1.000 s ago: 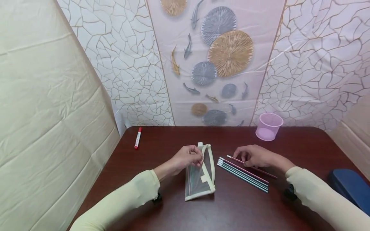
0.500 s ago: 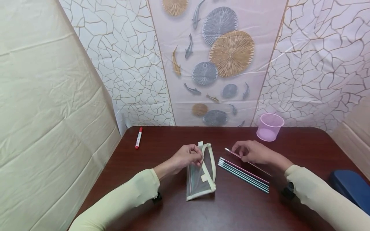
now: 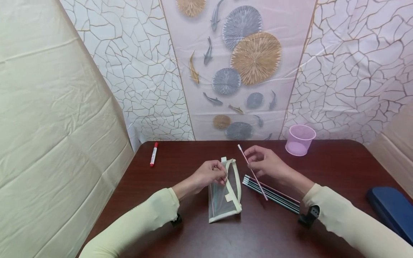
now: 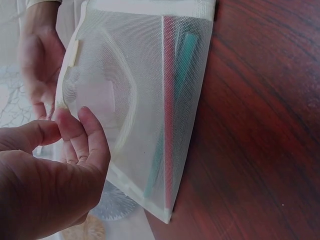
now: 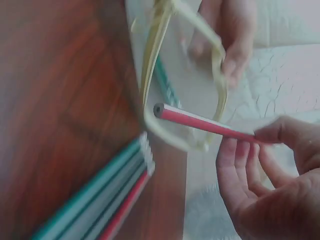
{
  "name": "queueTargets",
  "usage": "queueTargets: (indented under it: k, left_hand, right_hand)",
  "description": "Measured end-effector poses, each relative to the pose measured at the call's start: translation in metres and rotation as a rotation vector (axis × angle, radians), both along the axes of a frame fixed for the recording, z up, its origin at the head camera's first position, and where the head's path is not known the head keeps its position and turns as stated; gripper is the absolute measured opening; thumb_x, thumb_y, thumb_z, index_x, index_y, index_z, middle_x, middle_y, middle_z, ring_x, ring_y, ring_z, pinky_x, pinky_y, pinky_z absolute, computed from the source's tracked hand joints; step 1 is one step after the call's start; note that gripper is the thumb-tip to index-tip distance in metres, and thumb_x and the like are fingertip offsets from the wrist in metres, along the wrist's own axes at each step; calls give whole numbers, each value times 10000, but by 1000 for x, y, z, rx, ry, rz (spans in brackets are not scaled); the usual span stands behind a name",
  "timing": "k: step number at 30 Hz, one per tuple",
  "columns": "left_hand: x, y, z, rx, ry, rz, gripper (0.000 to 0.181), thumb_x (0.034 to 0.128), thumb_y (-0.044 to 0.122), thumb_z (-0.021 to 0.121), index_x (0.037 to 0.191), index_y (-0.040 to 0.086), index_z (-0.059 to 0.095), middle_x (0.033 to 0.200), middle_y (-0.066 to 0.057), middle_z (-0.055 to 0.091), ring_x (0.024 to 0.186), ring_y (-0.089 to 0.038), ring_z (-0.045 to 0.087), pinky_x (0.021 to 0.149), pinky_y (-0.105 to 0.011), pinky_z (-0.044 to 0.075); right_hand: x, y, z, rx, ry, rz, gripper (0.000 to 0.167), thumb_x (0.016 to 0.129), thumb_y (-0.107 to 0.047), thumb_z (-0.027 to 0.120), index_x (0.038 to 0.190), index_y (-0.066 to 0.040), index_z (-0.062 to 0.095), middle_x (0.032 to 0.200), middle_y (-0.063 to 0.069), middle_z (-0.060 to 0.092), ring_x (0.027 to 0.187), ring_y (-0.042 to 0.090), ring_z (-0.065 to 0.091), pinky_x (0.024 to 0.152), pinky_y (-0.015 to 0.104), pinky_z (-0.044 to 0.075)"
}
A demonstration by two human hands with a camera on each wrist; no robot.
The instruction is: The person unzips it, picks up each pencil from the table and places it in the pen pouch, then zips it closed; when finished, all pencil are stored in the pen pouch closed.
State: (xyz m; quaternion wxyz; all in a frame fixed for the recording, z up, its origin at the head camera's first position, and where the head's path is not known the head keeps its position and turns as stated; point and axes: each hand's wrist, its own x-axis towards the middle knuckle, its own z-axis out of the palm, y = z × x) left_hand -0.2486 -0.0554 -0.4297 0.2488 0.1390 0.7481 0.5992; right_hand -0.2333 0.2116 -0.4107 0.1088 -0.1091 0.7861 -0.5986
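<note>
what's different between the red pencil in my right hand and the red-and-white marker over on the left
The red pencil is long and thin; the red-and-white marker looks shorter and thicker. The pencil is held off the table in your right hand, while the marker lies flat on it. The pencil is mostly red along its length, but the marker has a white barrel with red ends. Both are straight writing tools.

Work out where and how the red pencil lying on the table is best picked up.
Perhaps pinch the red pencil at mid-shaft, coming from above on its far side: it is thin and lies flat, with green pencils alongside on its near side.
</note>
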Motion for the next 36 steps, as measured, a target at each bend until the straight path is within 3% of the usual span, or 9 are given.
queueTargets:
  k: [6,12,22,36]
  left_hand:
    - [0,2,-1,-5,0,9,58,993,23,633,1043,-7,637,824,-49,724,694,-123,689,843,-426,664]
    - [1,3,1,-1,18,15,65,988,27,639,1043,-8,637,814,-42,717,688,-121,690,842,-434,661]
    - [-1,3,0,-7,13,23,63,977,27,624,1038,28,634,825,-38,708,713,-122,700,909,-501,651]
    - [1,4,1,21,16,14,70,975,21,628,1042,11,645,805,-28,709,706,-116,696,827,-383,668]
  right_hand:
    - [4,-21,-1,-247,-83,-99,302,994,7,616,1271,-30,501,1001,-2,700,853,151,730,813,486,673]
    - [9,-39,-13,-354,-164,-166,299,1013,3,571,1279,-23,436,998,-9,694,858,166,741,803,404,677]
    - [19,-58,-34,-295,-254,-183,354,1000,-22,598,1302,3,414,1074,80,644,892,198,724,787,403,677]
    - [25,-68,-38,-202,-265,-173,424,935,4,615,1315,67,439,1033,113,661,857,169,706,789,405,681]
